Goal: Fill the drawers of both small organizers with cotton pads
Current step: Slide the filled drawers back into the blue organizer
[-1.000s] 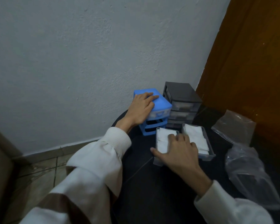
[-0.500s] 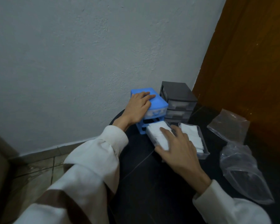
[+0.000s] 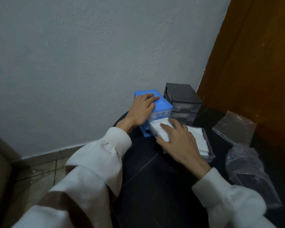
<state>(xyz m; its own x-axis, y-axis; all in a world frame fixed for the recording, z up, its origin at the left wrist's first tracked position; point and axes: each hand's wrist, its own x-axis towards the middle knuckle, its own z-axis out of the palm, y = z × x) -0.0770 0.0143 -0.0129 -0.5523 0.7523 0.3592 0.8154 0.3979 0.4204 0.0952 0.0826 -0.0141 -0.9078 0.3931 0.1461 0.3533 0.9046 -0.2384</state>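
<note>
A blue organizer stands at the back of the black round table, with a dark grey organizer right beside it. My left hand lies flat on the blue organizer's top. My right hand grips a clear drawer full of white cotton pads, thumb on its left side and fingers on the pads. The drawer's far end sits at the blue organizer's middle slot. A second clear drawer with pads lies on the table to the right.
Two clear plastic bags lie at the right, one flat and one crumpled. A brown wooden door rises behind them. A grey wall stands behind the organizers, and tiled floor shows at the left.
My right hand lifted the left drawer of pads off the table and carried it back-left, up to the blue organizer's front. My left hand stayed on the blue top.
</note>
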